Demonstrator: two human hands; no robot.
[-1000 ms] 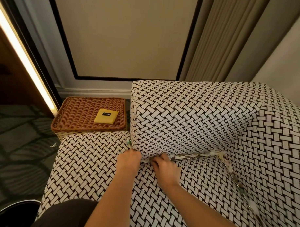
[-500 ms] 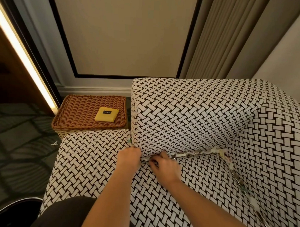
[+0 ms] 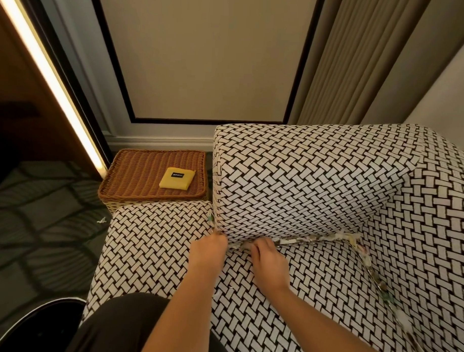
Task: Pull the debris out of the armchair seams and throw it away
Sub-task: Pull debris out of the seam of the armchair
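Observation:
The armchair (image 3: pixel 317 184) has a black-and-white woven cover. A strip of shredded paper debris (image 3: pixel 313 239) fills the seam between armrest and seat. More debris (image 3: pixel 372 271) runs down the seam at the backrest. A few scraps stick out at the seam's front end (image 3: pixel 210 217). My left hand (image 3: pixel 208 250) is curled at the front end of the seam, its fingertips hidden. My right hand (image 3: pixel 268 258) is just beside it, fingers bent down onto the debris in the seam.
A wicker basket (image 3: pixel 136 180) with a yellow pad (image 3: pixel 177 178) on it stands left of the armrest. A black round bin rim (image 3: pixel 36 324) shows at the bottom left. One paper scrap (image 3: pixel 101 220) lies on the dark carpet. My dark-clad knee (image 3: pixel 120 327) rests against the seat's front.
Both hands stay at the front end of the armrest seam. The right hand's fingers have shifted slightly along the debris. The view has tilted a little.

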